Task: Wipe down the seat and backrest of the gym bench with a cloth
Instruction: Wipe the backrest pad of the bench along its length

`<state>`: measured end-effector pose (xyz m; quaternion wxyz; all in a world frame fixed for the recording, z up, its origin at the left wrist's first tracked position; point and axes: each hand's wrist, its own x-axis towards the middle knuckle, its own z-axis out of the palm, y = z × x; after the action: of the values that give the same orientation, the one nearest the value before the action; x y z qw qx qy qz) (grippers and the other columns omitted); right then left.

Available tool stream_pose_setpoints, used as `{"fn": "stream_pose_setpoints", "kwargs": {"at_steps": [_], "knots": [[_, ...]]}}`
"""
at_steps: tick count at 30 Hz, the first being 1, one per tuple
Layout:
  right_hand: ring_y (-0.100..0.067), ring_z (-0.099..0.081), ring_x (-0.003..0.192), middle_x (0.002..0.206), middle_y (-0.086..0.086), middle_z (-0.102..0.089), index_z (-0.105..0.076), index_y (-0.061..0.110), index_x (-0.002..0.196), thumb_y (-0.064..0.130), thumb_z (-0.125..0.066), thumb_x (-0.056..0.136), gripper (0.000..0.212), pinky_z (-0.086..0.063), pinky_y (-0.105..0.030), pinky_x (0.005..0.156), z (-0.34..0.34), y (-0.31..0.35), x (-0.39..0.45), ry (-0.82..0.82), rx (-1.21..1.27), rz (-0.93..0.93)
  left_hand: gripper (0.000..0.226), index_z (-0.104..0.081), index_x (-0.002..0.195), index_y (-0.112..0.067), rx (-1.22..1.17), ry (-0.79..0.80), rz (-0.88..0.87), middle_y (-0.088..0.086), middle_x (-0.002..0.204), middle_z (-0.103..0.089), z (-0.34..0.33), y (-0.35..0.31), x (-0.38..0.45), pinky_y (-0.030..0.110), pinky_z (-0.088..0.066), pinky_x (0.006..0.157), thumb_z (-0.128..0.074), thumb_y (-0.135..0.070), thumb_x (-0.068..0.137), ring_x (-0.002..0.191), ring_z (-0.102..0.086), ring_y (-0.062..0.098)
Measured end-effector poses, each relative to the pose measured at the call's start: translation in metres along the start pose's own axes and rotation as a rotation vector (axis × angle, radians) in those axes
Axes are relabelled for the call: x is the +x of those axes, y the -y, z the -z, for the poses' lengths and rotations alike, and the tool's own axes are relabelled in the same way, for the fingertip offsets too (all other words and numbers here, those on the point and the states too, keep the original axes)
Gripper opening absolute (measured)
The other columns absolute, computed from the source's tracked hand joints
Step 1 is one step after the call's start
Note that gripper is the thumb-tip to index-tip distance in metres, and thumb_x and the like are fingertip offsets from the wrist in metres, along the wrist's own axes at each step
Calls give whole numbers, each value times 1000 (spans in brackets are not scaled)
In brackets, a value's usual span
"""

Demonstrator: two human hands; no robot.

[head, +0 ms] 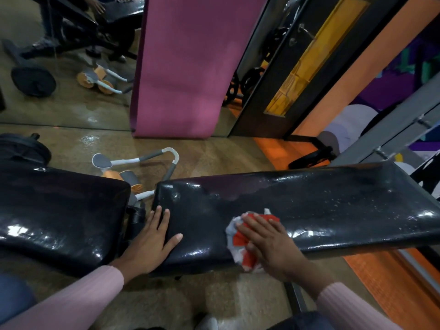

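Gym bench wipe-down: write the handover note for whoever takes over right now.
Left hand: flat, fingers straight, resting on the end of the long pad, by the gap.
Right hand: flat, pressing the red-and-white cloth on that pad's near edge.
Done: wet streaks show on the long pad beyond the cloth.
Left: finish this pad, then the other pad to the left; whether it's wiped, I cannot tell.

The right hand (269, 244) covers the middle of the red-and-white cloth (238, 239), so the cloth's full outline is hidden. The seat pad (59, 210) runs off the left edge and the backrest (309, 201) off the right. Both pads hide part of the ab roller (129, 176).
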<state>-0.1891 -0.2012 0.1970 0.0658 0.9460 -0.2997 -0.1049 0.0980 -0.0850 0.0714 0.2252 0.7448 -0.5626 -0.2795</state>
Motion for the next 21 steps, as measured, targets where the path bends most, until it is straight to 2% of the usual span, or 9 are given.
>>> {"fn": "stream_pose_setpoints", "kwargs": {"at_steps": [3, 6, 8, 10, 13, 16, 19, 21], "knots": [[-11, -7, 148, 158, 15, -7, -7, 44, 147, 61, 4, 90, 60, -8, -37, 116, 13, -26, 20, 10, 1, -144, 85, 13, 149, -20, -14, -7, -1, 1, 157, 21, -2, 1, -1, 41, -10, 120, -25, -66, 88, 144, 17, 15], [-15, -5, 148, 161, 9, -8, -10, 38, 149, 59, 4, 86, 68, -6, -44, 118, 14, -9, 51, 11, 0, -247, 85, 10, 150, -18, -13, -32, -8, 3, 158, 18, -4, 1, -1, 40, -6, 120, -24, -65, 88, 144, 17, 17], [-18, -7, 148, 161, 7, -12, -13, 36, 150, 54, -1, 88, 65, -7, -46, 117, 9, 11, 57, -3, 11, -205, 85, 10, 150, -16, 3, -34, -6, 5, 158, 18, -6, 0, 0, 39, -4, 120, -24, -64, 89, 144, 17, 19], [-18, -9, 148, 159, 7, -17, -18, 35, 149, 50, -12, 95, 56, -6, -42, 115, 1, 21, 44, -20, 29, -100, 84, 9, 150, -15, -3, -38, -1, 6, 158, 18, -6, -1, 0, 38, -3, 120, -25, -63, 90, 145, 16, 21], [-10, -4, 147, 158, 13, -12, -17, 38, 149, 47, -18, 98, 52, -2, -35, 115, 2, 6, 17, -8, 37, -21, 81, 7, 150, -13, 4, -97, -81, 7, 159, 14, -5, -6, 0, 33, -1, 119, -23, -61, 92, 146, 12, 19], [-12, -16, 146, 156, 13, -17, -22, 38, 147, 49, -16, 95, 54, -8, -33, 114, 10, -22, 16, -52, 15, -122, 82, 6, 150, -18, 75, -99, -218, 1, 158, 16, -8, -17, -5, 30, 3, 117, -5, -65, 85, 145, 17, 15], [-15, -11, 147, 160, 9, -15, -17, 37, 149, 53, -1, 84, 69, -8, -41, 117, 17, -25, 40, -10, 6, -300, 82, 9, 149, -21, 141, -81, -253, 0, 156, 20, -18, -25, -13, 34, 5, 118, 5, -68, 82, 143, 24, 17], [-18, -5, 148, 161, 7, -10, -13, 35, 150, 53, 0, 82, 71, -7, -46, 117, 17, -9, 48, 8, -2, -321, 82, 9, 149, -22, 140, -98, -241, -1, 157, 19, -21, -25, -13, 34, 6, 118, 7, -67, 81, 143, 24, 16]]}}
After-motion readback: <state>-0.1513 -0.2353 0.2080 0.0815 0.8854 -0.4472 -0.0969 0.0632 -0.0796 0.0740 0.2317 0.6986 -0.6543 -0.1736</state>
